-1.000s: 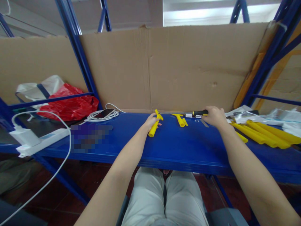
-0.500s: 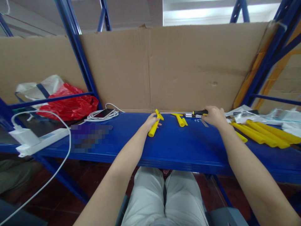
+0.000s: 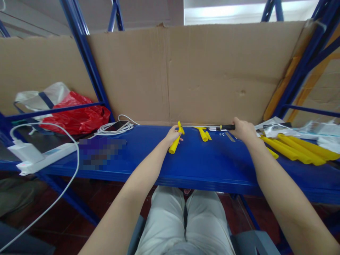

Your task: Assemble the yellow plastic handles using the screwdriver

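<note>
My left hand (image 3: 173,135) is closed around a yellow T-shaped plastic handle (image 3: 174,144), its crosspiece at the far end. In my right hand (image 3: 243,129) is a long screwdriver (image 3: 227,127) with a black grip, held level. Its thin shaft runs left to the crosspiece of the yellow handle; whether the tip sits in a screw is too small to tell. Between my hands lie a second yellow T-shaped handle (image 3: 203,134) and a small yellow piece (image 3: 208,136). Near my right hand are a flat metal blade (image 3: 230,137) and tiny bits (image 3: 221,134), perhaps screws.
Several yellow tubes (image 3: 297,150) and clear plastic bags (image 3: 276,130) lie at the right of the blue table (image 3: 202,170). To the left are a phone (image 3: 118,125), coiled white cable (image 3: 106,130), power strip (image 3: 50,157) and red bag (image 3: 77,115). Cardboard (image 3: 212,74) stands behind.
The view has shifted slightly. My right hand and the screwdriver have risen a little, and more of the black grip shows. My left hand keeps its hold on the yellow handle.
</note>
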Motion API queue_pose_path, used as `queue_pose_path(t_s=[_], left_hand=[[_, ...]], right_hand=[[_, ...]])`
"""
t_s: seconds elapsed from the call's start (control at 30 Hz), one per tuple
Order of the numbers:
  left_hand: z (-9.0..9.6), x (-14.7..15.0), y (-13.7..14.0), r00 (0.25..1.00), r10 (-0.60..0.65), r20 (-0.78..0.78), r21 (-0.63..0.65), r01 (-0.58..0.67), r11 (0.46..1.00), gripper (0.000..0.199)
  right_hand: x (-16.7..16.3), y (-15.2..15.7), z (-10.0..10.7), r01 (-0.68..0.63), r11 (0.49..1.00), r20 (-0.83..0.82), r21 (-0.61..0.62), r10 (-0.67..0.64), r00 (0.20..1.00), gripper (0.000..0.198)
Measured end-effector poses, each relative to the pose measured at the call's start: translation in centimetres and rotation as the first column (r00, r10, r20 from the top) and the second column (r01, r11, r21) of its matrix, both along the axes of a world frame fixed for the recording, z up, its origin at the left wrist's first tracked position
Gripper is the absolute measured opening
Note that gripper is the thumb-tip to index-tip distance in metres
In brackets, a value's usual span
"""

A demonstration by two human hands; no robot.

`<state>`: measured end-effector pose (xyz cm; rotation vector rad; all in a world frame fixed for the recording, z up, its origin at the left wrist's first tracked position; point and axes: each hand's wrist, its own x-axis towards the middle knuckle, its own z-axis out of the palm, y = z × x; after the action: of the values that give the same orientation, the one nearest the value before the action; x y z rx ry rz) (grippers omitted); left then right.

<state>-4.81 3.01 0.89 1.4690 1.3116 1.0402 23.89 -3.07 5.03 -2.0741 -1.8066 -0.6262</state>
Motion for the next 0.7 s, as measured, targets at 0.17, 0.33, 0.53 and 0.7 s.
queue_pose_path(t_s=[0.17,0.33,0.53,0.7], left_hand=[[0.1,0.1,-0.2,0.999,0.031,-0.017,0.017,-0.030,0.999,0.049],[-0.1,0.0,0.0,0.998,0.046,-0.042,0.028,-0.045,0.999,0.048],[-0.1,0.0,0.1,0.997,0.035,-0.063,0.040,-0.032,0.999,0.048],[-0.2,0.0,0.1,0.998,0.033,-0.062,0.053,-0.029,0.998,0.050]], right_hand=[[0.1,0.3,-0.1,-0.091,0.989,0.002,-0.114,0.092,0.996,0.036],[0.6,0.9,-0.5,-0.169,0.980,0.027,-0.107,0.172,0.985,0.032],[0.7,0.6,-0.4,-0.150,0.986,0.044,-0.070,0.154,0.987,0.026],[-0.3,0.2,-0.6,-0.051,0.994,0.004,-0.094,0.051,0.999,0.034]])
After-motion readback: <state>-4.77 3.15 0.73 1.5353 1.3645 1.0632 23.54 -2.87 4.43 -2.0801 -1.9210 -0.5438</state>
